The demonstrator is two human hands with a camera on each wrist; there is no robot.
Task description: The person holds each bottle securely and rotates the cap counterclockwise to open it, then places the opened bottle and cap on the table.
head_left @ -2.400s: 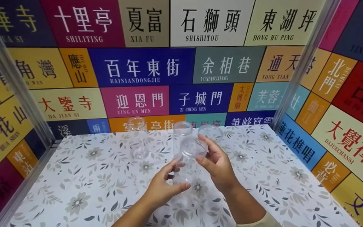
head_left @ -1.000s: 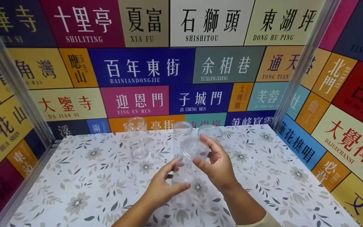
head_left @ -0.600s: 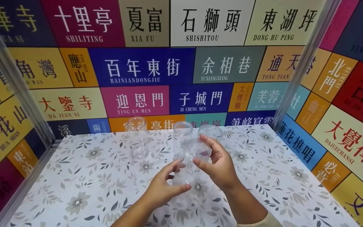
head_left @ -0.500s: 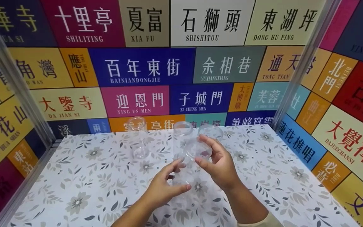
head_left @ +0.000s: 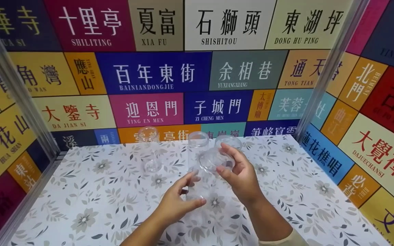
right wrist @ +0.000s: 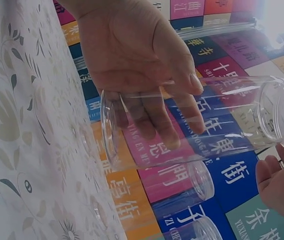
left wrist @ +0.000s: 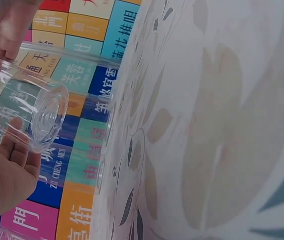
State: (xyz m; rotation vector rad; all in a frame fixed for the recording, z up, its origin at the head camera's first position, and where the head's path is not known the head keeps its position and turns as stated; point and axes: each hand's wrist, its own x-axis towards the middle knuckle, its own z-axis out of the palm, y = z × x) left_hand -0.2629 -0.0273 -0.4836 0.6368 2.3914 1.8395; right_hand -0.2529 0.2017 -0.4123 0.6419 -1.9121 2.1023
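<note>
My left hand [head_left: 178, 196] grips the lower body of a clear plastic jar [right wrist: 227, 117], thumb on the near side and fingers around the far side. The jar is held above the table, its round base [left wrist: 49, 117] showing in the left wrist view. In the head view my right hand [head_left: 241, 174] pinches a clear round lid [head_left: 228, 162] between thumb and fingers at the jar's mouth. Ridges on the jar's neck [right wrist: 282, 112] show in the right wrist view. Everything is transparent, so whether lid and rim touch is hard to tell.
Behind the hands, a clear jar [head_left: 150, 150] stands at the left, another clear jar [head_left: 198, 140] in the middle, and a wider clear container [head_left: 229, 141] at the right, partly behind my right hand. A leaf-patterned cloth [head_left: 115, 205] covers the table. Lettered panels [head_left: 156, 73] enclose the back and sides.
My right hand has shifted slightly right, and the clear round piece in its fingers has tilted and moved right with it. My left hand and the containers behind have stayed put.
</note>
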